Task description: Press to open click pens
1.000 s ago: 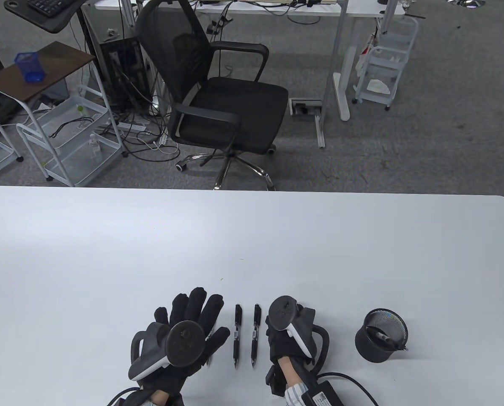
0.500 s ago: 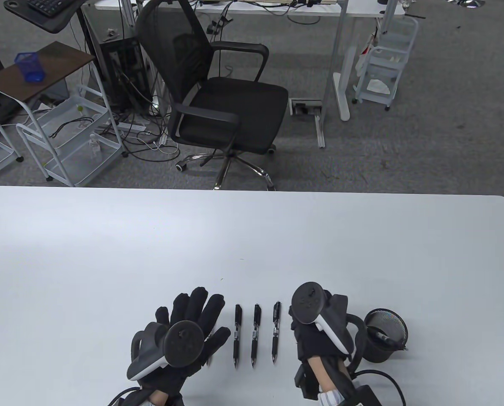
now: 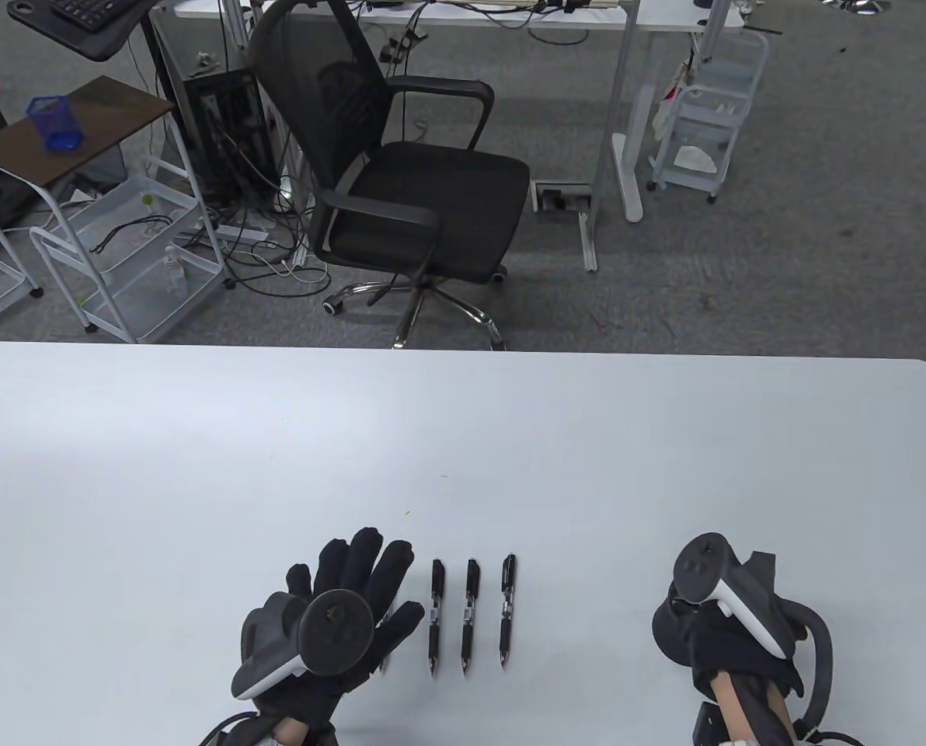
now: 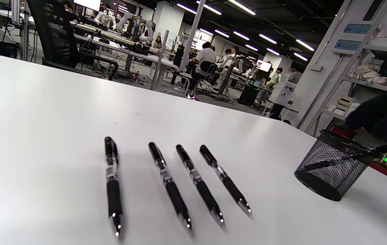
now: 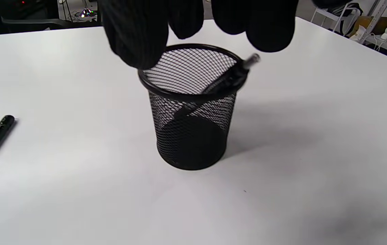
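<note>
Three black click pens (image 3: 471, 614) lie side by side on the white table (image 3: 463, 451), tips toward me. A fourth pen (image 4: 113, 183) lies left of them, mostly hidden under my left hand (image 3: 354, 579) in the table view. That hand rests flat, fingers spread, holding nothing. My right hand (image 3: 719, 641) hovers over the black mesh cup (image 5: 191, 112) at the right, and its fingers (image 5: 139, 30) hang just above the rim, gripping nothing. One more pen (image 5: 227, 80) leans inside the cup, its end sticking out over the rim.
The mesh cup (image 4: 331, 170) stands well to the right of the pen row. A black office chair (image 3: 409, 163) sits beyond the table's far edge, with wire carts and desks behind it. Bare white tabletop stretches away past the pens.
My right hand has moved right, from beside the pens to above the mesh cup, leaving a third pen uncovered on the table. The left hand has barely moved.
</note>
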`<state>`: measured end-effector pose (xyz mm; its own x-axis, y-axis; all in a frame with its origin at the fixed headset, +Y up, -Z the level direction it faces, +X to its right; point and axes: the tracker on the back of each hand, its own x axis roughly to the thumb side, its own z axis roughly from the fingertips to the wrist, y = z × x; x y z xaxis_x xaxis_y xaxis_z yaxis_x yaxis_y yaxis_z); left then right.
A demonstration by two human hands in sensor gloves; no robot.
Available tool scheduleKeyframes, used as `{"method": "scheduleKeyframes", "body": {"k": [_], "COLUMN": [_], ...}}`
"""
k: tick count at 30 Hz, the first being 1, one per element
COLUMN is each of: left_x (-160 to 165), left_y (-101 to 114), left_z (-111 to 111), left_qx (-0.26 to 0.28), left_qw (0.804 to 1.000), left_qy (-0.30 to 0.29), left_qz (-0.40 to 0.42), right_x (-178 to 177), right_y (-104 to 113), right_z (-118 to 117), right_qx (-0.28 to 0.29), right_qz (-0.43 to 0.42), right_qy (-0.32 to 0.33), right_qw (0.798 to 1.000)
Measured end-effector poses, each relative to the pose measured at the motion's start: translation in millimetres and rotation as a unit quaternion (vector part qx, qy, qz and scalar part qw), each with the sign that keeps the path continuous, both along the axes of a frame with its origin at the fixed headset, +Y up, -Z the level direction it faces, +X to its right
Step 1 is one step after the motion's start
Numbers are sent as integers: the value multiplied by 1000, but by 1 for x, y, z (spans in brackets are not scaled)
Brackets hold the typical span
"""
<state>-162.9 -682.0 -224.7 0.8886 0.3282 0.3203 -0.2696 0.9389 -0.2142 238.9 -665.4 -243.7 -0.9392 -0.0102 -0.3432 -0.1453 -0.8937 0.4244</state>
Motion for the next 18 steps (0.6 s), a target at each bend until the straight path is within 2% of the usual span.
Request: {"method": "scheduleKeyframes", "body": {"k": [8, 12, 18], "left_x": [0, 0, 0], "left_y": [0, 0, 0], "left_z": [0, 0, 0], "left_qx": [0, 0, -1], "left_qw": [1000, 1000, 1000], "left_qy": [-1, -2, -2], "left_qz": [2, 1, 1], "right_x": [13, 11, 11], "right_y": [-8, -15, -21], "right_z": [9, 9, 7], "right_qx": [-19, -20, 3], "right_qz": [4, 34, 78], "right_qy": [1, 5, 6], "right_qw": [1000, 999, 997]}}
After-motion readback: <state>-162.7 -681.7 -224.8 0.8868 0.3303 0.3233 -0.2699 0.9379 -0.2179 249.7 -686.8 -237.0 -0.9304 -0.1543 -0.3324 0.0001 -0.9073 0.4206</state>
